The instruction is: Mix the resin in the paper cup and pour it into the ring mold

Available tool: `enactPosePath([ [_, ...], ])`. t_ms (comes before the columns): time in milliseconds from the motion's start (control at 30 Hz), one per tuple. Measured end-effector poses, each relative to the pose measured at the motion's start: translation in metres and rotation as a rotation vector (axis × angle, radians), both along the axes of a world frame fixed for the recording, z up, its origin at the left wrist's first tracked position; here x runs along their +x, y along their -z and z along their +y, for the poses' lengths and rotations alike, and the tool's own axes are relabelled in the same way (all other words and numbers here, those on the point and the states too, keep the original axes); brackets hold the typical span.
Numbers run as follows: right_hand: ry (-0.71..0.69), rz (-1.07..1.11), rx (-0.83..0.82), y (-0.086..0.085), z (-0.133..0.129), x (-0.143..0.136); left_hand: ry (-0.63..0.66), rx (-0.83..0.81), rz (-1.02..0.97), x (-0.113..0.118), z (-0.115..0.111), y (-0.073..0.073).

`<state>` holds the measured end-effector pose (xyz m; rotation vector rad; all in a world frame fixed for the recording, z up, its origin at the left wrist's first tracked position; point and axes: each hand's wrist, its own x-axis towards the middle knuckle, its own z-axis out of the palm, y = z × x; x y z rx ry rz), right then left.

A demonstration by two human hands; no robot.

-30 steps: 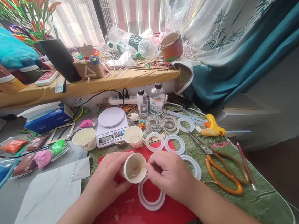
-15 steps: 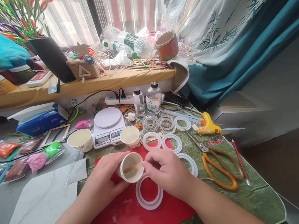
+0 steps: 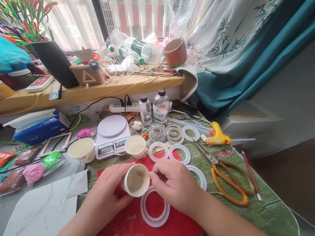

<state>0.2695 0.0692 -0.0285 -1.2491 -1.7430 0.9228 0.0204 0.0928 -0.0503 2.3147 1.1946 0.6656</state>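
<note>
A white paper cup [image 3: 137,180] is tilted toward me over the red sheet [image 3: 128,229], with my left hand [image 3: 112,188] wrapped round its left side. Pale, cloudy liquid shows inside it. At the cup's right rim, the fingertips of my right hand [image 3: 175,182] pinch a thin wooden stick [image 3: 146,173], whose other end dips inside the cup. Just below lies a translucent ring mould [image 3: 156,222] on the red sheet. More ring moulds [image 3: 179,154] lie behind and beside my right hand, one partly covered by it.
Behind stand a kitchen scale [image 3: 112,136], two paper cups [image 3: 135,147] [image 3: 82,151] and two clear bottles [image 3: 160,108]. Scissors [image 3: 228,179], a yellow glue gun [image 3: 218,134] and a red pencil [image 3: 252,176] lie right. Bags of coloured clay [image 3: 33,174] lie left.
The view has shifted slightly, so most things on the table appear a little lower and further left. The stick now shows less inside the cup. Both hands keep their hold.
</note>
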Motion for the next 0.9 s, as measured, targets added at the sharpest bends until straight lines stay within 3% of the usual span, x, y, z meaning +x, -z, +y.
enactPosePath([
  [433,0.015,0.046,-0.080,0.0060,0.0036,-0.0013,-0.011,-0.021,0.007,0.0013,-0.0002,-0.0036],
  [567,0.007,-0.031,0.057,0.0062,0.0023,-0.0012,-0.005,0.000,0.006,0.0001,-0.0001,-0.0014],
  [700,-0.027,0.009,0.071,0.0058,0.0014,-0.0021,0.000,0.000,0.005,-0.0008,0.0001,0.0004],
  [900,0.039,0.023,-0.036,0.0055,0.0022,-0.0014,0.015,0.009,0.009,-0.0002,0.0004,-0.0003],
])
